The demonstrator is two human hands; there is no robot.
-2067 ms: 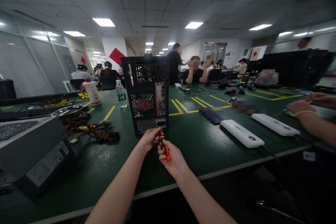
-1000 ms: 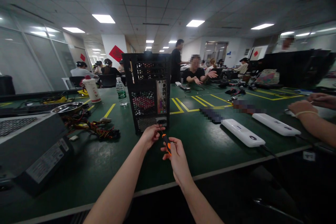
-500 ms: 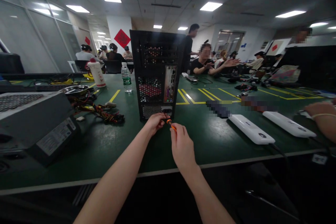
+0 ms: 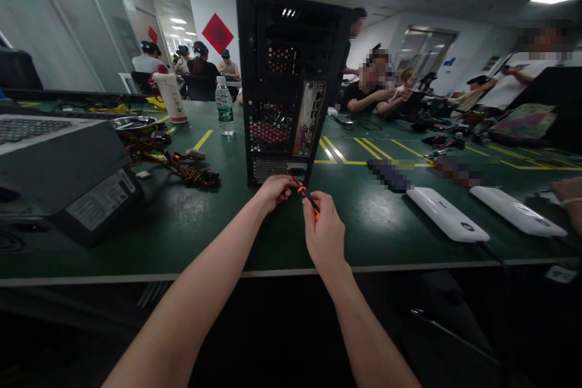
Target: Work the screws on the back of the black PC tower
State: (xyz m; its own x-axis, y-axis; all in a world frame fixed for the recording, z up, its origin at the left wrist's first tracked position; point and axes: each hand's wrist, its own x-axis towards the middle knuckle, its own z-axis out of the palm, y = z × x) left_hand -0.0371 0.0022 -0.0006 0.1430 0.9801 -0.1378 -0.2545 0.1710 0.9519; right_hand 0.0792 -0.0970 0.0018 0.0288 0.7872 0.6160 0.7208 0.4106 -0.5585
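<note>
A black computer case (image 4: 279, 88) stands upright on the green table with its rear panel facing me. My right hand (image 4: 326, 227) is closed around the orange and black handle of a screwdriver (image 4: 310, 199), whose thin shaft points up and left to the case's lower edge. Close by the shaft's tip, my left hand (image 4: 275, 191) is held at the bottom of the case with curled fingers pinched together. Whatever those fingers grip is too small to make out. Just above them is the power supply (image 4: 275, 170) with its mesh grille and socket.
At left sit a loose grey power supply (image 4: 59, 176), bundled cables (image 4: 182, 173) and a metal bowl (image 4: 133, 123). A water bottle (image 4: 224, 108) and a white flask (image 4: 170, 96) stand behind. Two white power banks (image 4: 448, 215) lie at right, near another person's hand (image 4: 568, 191).
The view has tilted down and come closer to the case. The screwdriver's handle now shows more in my right hand. Both hands stay at the case's lower edge.
</note>
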